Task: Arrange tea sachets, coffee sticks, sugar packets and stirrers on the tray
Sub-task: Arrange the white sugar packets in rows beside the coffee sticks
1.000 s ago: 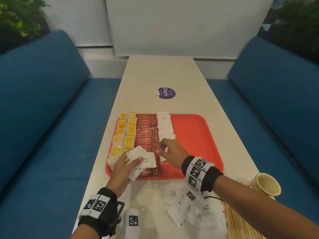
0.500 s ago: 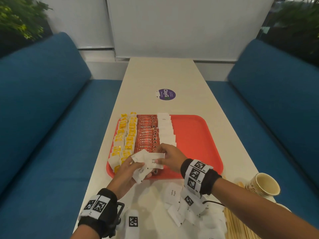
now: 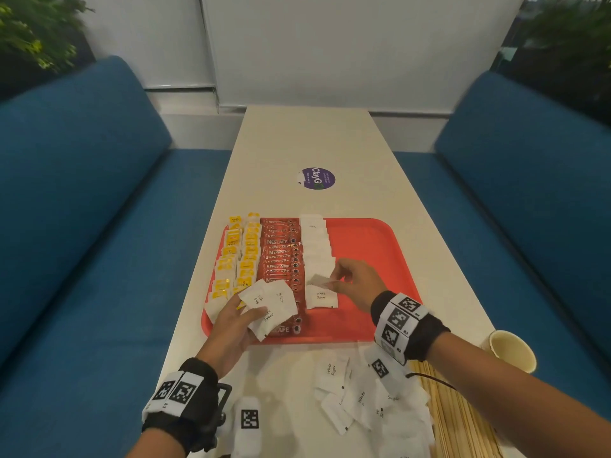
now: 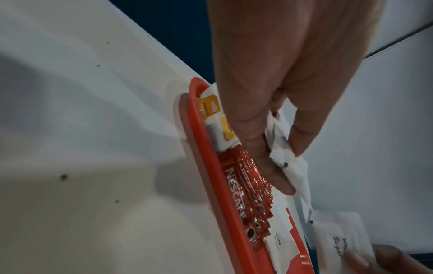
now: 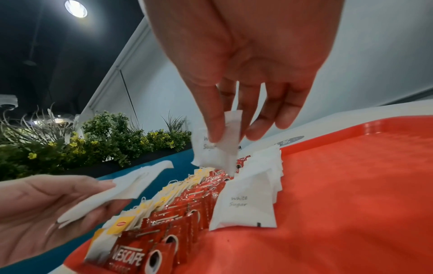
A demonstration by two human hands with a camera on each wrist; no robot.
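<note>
A red tray point(image 3: 370, 252) holds rows of yellow tea sachets point(image 3: 238, 256), red coffee sticks point(image 3: 281, 256) and white sugar packets point(image 3: 315, 246). My left hand point(image 3: 231, 322) grips a fan of white sugar packets point(image 3: 271, 302) over the tray's near left corner; the same bunch point(image 4: 288, 157) shows in the left wrist view. My right hand point(image 3: 350, 282) pinches one sugar packet point(image 3: 319, 280) between thumb and fingers just above the near end of the sugar row. In the right wrist view that packet point(image 5: 220, 148) hangs above the last laid packet point(image 5: 243, 207).
Loose sugar packets point(image 3: 360, 398) lie on the white table point(image 3: 314, 143) in front of the tray. Wooden stirrers point(image 3: 459, 424) lie at the near right beside a paper cup point(image 3: 510, 350). Blue benches point(image 3: 82, 209) flank the table. A purple sticker point(image 3: 318, 178) lies beyond the tray.
My right hand went from the sugar row to the left hand's bunch, took one packet and carried it right, back over the row's near end. The left hand stayed put.
</note>
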